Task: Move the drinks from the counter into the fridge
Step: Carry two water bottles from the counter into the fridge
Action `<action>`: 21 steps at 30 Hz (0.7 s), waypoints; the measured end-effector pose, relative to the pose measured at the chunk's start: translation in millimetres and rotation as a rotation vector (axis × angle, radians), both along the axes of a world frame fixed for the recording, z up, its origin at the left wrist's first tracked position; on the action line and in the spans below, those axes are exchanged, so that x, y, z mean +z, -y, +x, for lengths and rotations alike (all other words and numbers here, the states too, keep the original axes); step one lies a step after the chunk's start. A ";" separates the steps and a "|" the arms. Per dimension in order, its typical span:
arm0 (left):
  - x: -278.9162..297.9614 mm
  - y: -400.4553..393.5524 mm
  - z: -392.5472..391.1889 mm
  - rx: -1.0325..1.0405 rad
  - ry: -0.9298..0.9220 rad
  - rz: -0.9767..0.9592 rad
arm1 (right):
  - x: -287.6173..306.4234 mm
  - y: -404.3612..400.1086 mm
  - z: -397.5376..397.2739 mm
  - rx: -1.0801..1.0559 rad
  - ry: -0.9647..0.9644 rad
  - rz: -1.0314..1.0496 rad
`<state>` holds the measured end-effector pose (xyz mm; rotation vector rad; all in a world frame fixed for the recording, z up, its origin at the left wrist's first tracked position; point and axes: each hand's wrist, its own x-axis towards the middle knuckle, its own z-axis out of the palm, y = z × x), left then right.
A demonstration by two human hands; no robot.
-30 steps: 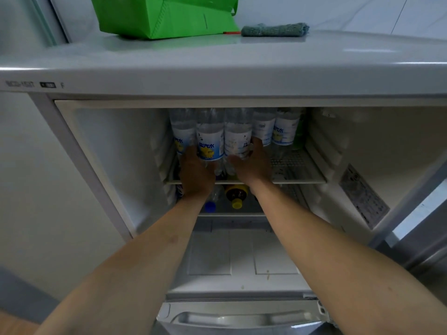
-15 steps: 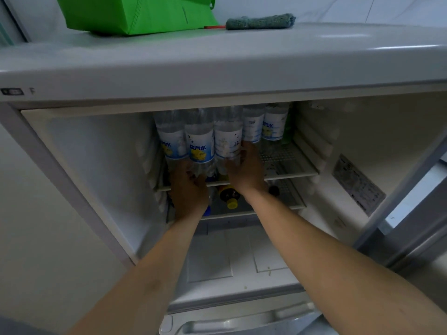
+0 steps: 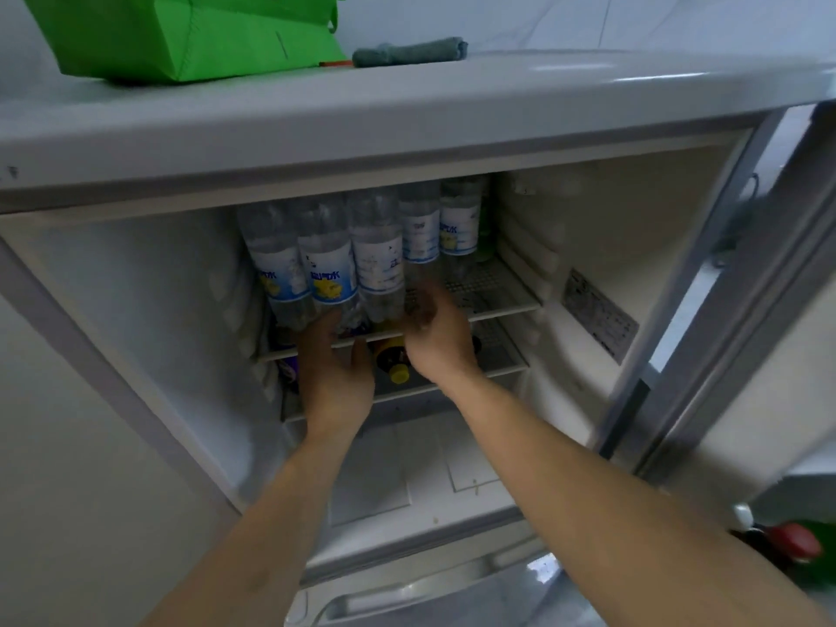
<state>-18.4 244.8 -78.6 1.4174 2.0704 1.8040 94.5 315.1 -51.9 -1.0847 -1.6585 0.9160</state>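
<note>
Hands lower from bottles (image 3: 332, 273) | left hand (image 3: 334, 382), right hand (image 3: 436, 337): fingers loosely spread, holding nothing | step: release | next: withdraw, fetch more.

Clear bottles (image 3: 332, 269) are wrapped in white labels edged blue with yellow marks. A green bag (image 3: 190, 36) and grey-green cloth (image 3: 409, 52) are seen far above; a yellow cap (image 3: 400, 375) below.

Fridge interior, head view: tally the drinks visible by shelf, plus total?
Upper wire shelf, clear plastic bottles with white-blue labels: 5, first at.
Lower wire shelf, bottle lying with yellow cap: 1.
Lower wire shelf, purple-labelled drink, partly hidden: 1.
Total: 7 visible; others may be hidden behind the hands.
</note>
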 end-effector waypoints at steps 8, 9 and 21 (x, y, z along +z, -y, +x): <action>-25.0 33.0 116.1 -0.177 0.160 0.067 | -42.4 66.2 126.6 -0.110 -0.056 -0.168; -29.8 38.3 132.9 -0.207 0.185 0.053 | -47.6 78.4 143.9 -0.143 -0.061 -0.175; -146.3 163.1 297.4 -0.680 0.161 -0.291 | -155.0 281.4 376.5 -0.699 -0.152 -0.423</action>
